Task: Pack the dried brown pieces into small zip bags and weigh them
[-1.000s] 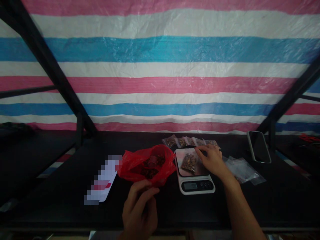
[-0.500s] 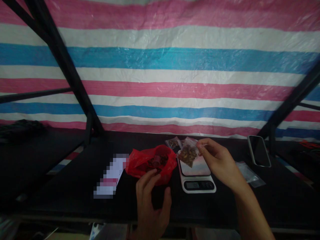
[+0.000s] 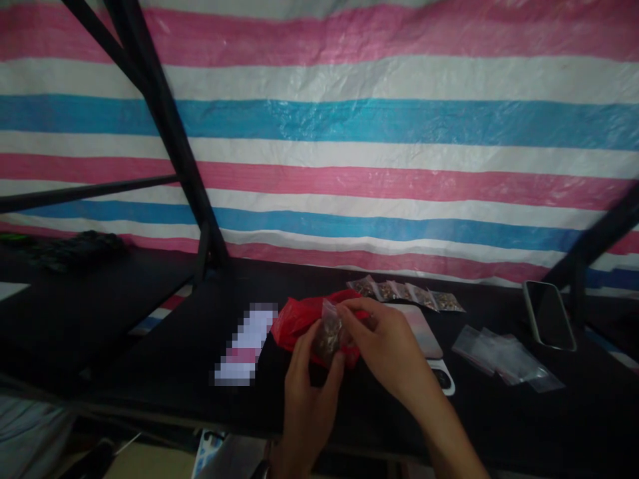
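Both my hands hold one small clear bag [image 3: 330, 332] of brown bits in front of the red plastic bag [image 3: 295, 320]. My left hand [image 3: 309, 392] pinches its lower part from below. My right hand [image 3: 387, 349] grips its top edge with closed fingers. The white kitchen scale [image 3: 430, 346] stands just right of my hands, partly hidden by my right hand, with nothing on its visible platform.
A row of several small filled bags [image 3: 407, 293] lies behind the scale. Empty clear bags [image 3: 504, 359] lie to the right, with a phone [image 3: 549, 314] beyond them. A white paper [image 3: 247, 342] lies left of the red bag. Black frame bars rise at both sides.
My right hand lifted the small bag off the scale and carried it left over the red bag. My left hand rose and took hold of it. The view swung left.
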Demonstrator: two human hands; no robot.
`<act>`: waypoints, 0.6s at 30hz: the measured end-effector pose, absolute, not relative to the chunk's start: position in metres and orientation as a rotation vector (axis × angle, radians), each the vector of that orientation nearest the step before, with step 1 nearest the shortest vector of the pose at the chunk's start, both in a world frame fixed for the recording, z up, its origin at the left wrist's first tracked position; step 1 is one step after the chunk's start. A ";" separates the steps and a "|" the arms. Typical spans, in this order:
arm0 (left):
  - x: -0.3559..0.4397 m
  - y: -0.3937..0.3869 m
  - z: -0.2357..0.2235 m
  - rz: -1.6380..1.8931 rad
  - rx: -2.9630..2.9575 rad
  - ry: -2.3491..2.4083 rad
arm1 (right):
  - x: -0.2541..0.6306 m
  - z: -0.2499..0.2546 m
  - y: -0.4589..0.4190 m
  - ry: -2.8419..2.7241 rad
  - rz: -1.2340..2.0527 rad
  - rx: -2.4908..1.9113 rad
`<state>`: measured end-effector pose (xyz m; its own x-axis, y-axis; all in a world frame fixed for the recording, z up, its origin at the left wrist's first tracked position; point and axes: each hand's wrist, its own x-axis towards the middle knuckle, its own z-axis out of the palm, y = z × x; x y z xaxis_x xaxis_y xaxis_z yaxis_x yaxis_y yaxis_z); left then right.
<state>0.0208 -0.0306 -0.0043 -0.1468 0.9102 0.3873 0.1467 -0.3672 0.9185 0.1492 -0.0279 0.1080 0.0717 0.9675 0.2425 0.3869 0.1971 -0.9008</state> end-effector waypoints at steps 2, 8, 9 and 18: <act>0.016 -0.025 0.003 1.487 1.317 1.147 | 0.152 0.103 -0.024 -1.540 0.720 -1.356; -0.004 -0.013 0.018 1.207 0.890 1.024 | 0.173 0.096 -0.019 -1.707 0.430 -1.469; -0.008 -0.011 0.019 1.174 0.856 1.041 | 0.176 0.097 -0.019 -1.704 0.403 -1.487; -0.022 0.002 0.006 0.979 0.680 1.107 | 0.179 0.102 -0.021 -1.663 0.343 -1.503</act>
